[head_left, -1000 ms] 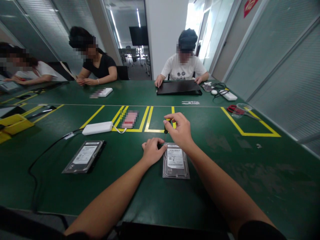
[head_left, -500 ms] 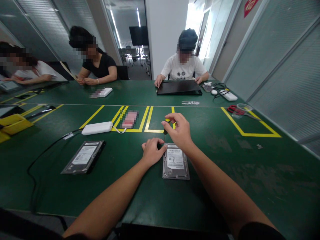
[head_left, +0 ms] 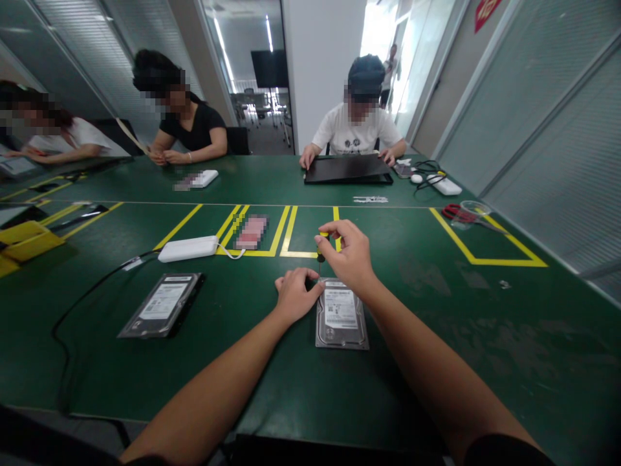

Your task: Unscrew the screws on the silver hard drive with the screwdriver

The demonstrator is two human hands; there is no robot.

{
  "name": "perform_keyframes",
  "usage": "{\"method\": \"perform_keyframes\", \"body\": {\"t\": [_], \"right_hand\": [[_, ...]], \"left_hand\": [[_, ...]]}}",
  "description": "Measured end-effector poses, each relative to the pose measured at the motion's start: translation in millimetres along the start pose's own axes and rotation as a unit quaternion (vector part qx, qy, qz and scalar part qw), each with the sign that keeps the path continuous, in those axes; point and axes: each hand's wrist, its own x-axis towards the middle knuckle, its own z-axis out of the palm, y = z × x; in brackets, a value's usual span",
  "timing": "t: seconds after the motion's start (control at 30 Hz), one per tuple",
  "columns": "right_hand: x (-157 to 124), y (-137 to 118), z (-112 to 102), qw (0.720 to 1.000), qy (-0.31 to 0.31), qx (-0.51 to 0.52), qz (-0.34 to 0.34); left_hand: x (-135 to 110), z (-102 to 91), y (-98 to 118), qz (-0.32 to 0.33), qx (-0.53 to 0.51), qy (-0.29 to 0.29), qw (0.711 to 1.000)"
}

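A silver hard drive [head_left: 341, 315] lies flat on the green table [head_left: 436, 362] in front of me. My right hand [head_left: 350, 257] is closed round a small screwdriver [head_left: 321, 244] with a yellow-and-black handle, held upright over the drive's far left corner. My left hand [head_left: 294, 296] rests with curled fingers against the drive's far left edge, steadying it.
A second hard drive [head_left: 162, 304] lies to the left, with a white power bank [head_left: 189, 248] and black cable beyond it. Yellow tape lines mark boxes on the table. Red scissors [head_left: 456, 213] lie far right. Three people sit across; one handles a black panel [head_left: 347, 169].
My right hand's fingers have shifted slightly on the screwdriver handle, as if turning it. The left hand and the drive stay put.
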Motion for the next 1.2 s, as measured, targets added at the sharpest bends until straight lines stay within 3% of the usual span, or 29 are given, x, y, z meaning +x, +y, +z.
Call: {"method": "perform_keyframes", "body": {"t": [1.2], "right_hand": [[0.0,2.6,0.2,1.000,0.012,0.013,-0.002]], "left_hand": [[0.0,-0.7,1.5,0.000,0.010,-0.003,1.000]]}}
